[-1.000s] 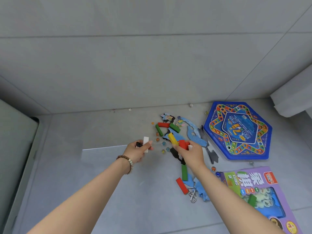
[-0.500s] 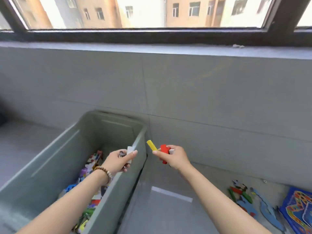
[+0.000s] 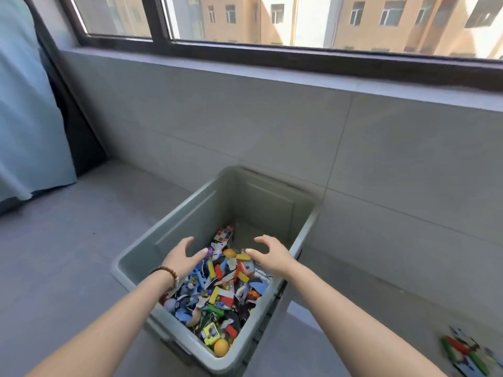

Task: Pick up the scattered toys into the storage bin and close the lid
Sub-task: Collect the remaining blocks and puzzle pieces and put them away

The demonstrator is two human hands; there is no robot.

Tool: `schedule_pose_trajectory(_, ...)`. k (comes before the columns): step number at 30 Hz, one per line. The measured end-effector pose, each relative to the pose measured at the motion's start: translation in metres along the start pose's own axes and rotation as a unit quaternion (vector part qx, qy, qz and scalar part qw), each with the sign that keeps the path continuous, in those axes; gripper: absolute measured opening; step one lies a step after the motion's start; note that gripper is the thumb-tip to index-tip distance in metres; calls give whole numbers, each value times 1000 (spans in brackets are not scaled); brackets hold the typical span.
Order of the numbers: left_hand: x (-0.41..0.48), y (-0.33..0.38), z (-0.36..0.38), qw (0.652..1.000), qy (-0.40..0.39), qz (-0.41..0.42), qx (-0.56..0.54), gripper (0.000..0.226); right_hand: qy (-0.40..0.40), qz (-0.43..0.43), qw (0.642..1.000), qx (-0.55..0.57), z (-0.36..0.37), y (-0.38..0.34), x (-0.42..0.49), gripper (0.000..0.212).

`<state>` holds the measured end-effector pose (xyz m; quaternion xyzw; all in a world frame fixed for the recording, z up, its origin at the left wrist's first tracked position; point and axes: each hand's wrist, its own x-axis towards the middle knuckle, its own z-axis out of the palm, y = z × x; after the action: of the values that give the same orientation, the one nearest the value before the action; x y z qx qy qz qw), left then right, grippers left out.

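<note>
1. Head view: left hand [image 3: 183, 257] and right hand [image 3: 272, 256] hover over the storage bin [image 3: 190, 213], fingers spread, nothing held.
2. Bin sits on the floor under the window, no lid on it, roughly half full of mixed toys [image 3: 217, 289].
3. Scattered toys [image 3: 462, 352] remain on the floor at far right, well apart from the bin.
4. Judgement: small rigid blocks and flat pieces, light; pinch by the edges, several per grab.

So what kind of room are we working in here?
Probably an enclosed balcony or window nook in a flat: grey tiled floor, a low tiled wall under a wide window facing apartment blocks, and a toy-filled storage bin.
</note>
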<state>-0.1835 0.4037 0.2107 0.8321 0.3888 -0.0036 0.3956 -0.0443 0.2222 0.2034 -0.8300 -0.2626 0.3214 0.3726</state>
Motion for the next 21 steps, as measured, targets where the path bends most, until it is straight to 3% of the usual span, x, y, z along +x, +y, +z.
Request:
schedule_pose_trajectory(6,-1,56,49,989,-20,115,91,64,95,-9,994,-45,-75,57,-37,54)
schedule_pose_trajectory(13,-26,160,180,928,-54,298,219,64,203,114,970,-73,-187,200,-132,53)
schedule_pose_trajectory(21,-65,196,377,876,-212,313,299,66,237,275,932,-11,-221,387,-250,58)
